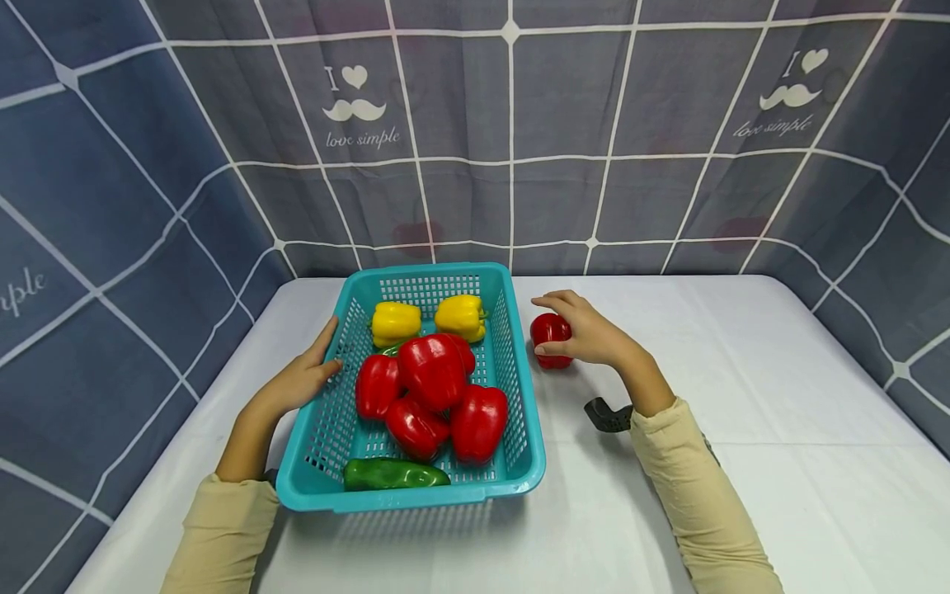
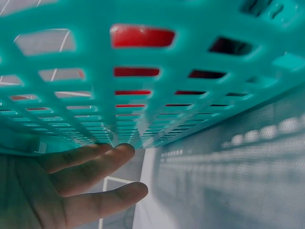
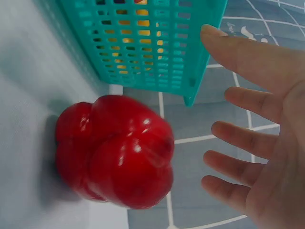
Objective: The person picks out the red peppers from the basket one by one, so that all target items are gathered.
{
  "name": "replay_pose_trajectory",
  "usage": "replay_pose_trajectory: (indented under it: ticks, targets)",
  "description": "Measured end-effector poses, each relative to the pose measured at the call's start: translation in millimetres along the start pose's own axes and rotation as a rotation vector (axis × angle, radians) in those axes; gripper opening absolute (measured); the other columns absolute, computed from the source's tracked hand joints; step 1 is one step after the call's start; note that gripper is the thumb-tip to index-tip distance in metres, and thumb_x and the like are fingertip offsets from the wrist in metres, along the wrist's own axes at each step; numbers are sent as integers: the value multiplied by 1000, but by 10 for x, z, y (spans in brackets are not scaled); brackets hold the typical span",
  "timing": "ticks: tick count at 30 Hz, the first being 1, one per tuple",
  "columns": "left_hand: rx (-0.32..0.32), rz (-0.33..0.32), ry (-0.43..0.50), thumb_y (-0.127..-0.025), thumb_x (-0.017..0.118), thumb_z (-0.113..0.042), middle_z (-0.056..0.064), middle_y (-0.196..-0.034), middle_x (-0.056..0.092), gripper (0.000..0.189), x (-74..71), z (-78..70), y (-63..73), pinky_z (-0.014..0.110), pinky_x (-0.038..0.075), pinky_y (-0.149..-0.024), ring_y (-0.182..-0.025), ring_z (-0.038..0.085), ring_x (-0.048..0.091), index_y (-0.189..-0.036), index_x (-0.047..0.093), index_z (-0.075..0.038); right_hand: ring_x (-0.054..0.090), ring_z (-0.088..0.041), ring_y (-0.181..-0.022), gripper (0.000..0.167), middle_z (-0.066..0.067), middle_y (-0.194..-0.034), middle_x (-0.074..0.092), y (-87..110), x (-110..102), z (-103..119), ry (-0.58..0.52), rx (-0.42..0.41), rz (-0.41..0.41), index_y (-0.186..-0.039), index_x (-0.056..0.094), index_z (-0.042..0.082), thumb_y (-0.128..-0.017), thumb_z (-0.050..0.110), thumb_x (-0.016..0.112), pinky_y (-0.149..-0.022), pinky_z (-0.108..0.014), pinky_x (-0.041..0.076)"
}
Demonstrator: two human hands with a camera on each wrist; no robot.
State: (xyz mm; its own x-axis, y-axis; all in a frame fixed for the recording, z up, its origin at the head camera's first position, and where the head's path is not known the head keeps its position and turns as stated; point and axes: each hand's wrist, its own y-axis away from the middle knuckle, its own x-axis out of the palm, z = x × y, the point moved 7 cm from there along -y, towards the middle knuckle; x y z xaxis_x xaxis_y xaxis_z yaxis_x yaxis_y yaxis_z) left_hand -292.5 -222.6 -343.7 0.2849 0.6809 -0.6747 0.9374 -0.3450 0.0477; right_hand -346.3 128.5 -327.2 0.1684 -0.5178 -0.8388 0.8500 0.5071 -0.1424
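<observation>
A turquoise plastic basket [image 1: 530, 462] with perforated walls holds red bell peppers [image 1: 430, 371], two yellow bell peppers [image 1: 396, 322] and a long green pepper [image 1: 393, 474]. My left hand [image 1: 304, 375] holds its left rim, thumb over the edge; in the left wrist view the fingers [image 2: 102, 195] stretch along the outside wall. Right of the basket, a single red bell pepper [image 1: 551, 338] sits on the white surface. Over it hovers my right hand [image 1: 582, 330], fingers spread. The right wrist view shows a gap between this hand [image 3: 267, 143] and the pepper [image 3: 116, 152].
A white cloth [image 1: 742, 371] covers the table. Grey checked curtains [image 1: 557, 99] with white lines surround it at the back and both sides. A black strap piece [image 1: 609, 415] sticks out at my right wrist.
</observation>
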Motion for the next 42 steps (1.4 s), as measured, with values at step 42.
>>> replay_pose_trajectory:
  ticks: [42]
  targets:
    - [-28,3,8,-93,35,-7,27,-150,-2,71,0,13,-1,61,33,-96,-131,51,18,-145,-13,-6,29,-25,-131,86,-8,-143,29,14,208,823,-42,-261,47,-142,30,14,-72,35,75,-97,-44,44]
